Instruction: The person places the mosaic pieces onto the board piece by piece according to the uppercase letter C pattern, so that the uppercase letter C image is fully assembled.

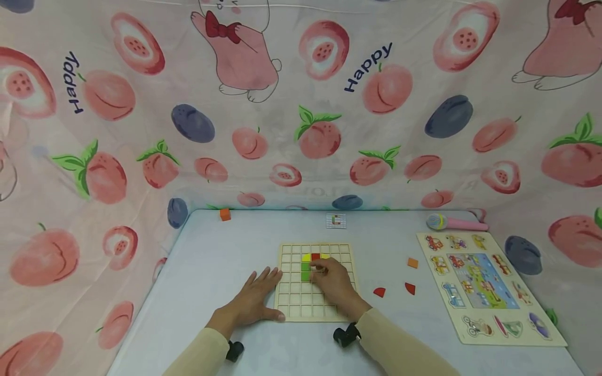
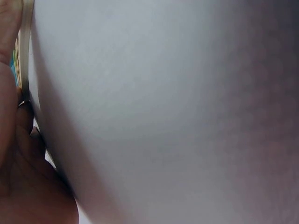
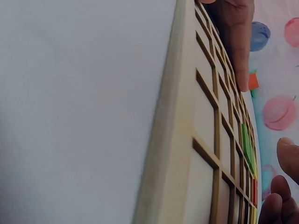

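A square wooden grid board (image 1: 293,303) lies on the white table. Several coloured square tiles sit in its upper cells: green tiles (image 1: 305,275) in a column, with a yellow tile (image 1: 306,257) and a red tile (image 1: 315,257) above. My right hand (image 1: 336,287) is over the board beside these tiles, fingers bent. In the right wrist view its fingertips (image 3: 280,186) stand apart, with nothing seen between them. My left hand (image 1: 254,300) lies flat with spread fingers at the board's left edge, the thumb by the lower left corner. Part of another yellow tile shows behind my right hand.
A small pattern card (image 1: 336,221) lies behind the board. To the right are red wedge pieces (image 1: 379,292), an orange square (image 1: 413,263), a picture puzzle board (image 1: 470,329) and a pink toy microphone (image 1: 463,224). An orange block (image 1: 225,214) sits at the back left.
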`<state>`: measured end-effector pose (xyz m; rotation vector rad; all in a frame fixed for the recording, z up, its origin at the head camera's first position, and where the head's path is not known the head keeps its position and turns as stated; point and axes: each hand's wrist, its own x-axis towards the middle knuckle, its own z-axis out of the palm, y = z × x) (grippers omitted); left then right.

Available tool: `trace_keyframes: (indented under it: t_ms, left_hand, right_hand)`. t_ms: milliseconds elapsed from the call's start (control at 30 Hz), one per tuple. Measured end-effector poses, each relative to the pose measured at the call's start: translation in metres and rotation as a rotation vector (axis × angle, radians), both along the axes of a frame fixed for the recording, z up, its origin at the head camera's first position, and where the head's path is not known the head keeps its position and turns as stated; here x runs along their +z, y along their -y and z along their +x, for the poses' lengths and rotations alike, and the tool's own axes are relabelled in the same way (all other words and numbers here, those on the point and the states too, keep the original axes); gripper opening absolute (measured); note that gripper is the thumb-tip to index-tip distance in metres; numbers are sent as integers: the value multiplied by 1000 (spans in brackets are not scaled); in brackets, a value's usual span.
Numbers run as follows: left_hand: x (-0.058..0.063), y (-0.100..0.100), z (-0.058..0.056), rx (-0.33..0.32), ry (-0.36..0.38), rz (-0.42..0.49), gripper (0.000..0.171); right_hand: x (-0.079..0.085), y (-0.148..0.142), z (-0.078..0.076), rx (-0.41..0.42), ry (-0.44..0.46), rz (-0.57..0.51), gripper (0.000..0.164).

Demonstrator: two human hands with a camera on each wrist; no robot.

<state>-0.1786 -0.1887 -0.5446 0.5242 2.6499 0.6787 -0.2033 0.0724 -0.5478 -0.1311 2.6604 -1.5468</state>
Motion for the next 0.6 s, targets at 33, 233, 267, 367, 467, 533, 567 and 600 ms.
trace_keyframes:
  t_ms: [33, 233, 267, 367, 467, 533, 567, 600]
  left_hand:
    - [0, 0, 0, 2, 1, -1, 118]
    - [1, 0, 1, 3, -3, 2, 118]
    - [1, 0, 1, 2, -3, 3, 117]
    - [2, 0, 2, 0, -1, 3, 117]
    - [1, 0, 1, 3, 0, 5, 118]
    - [0, 0, 1, 4, 2, 7, 118]
    - [0, 0, 1, 5, 2, 6, 118]
    - [-1, 0, 1, 5, 4, 9, 118]
  right_hand:
    - [2, -1, 0, -1, -4, -3, 26]
    - [11, -7, -3, -35, -5, -22, 24]
    - [12, -8, -3, -40, 2, -26, 25]
    - [15, -13, -3, -59, 27, -51, 27]
    - [16, -20, -3, -72, 27, -60, 29]
    - [17, -26, -2, -90, 33, -54, 31]
    - [18, -30, -1, -98, 32, -43, 31]
    - [18, -34, -1, -107, 31, -33, 31]
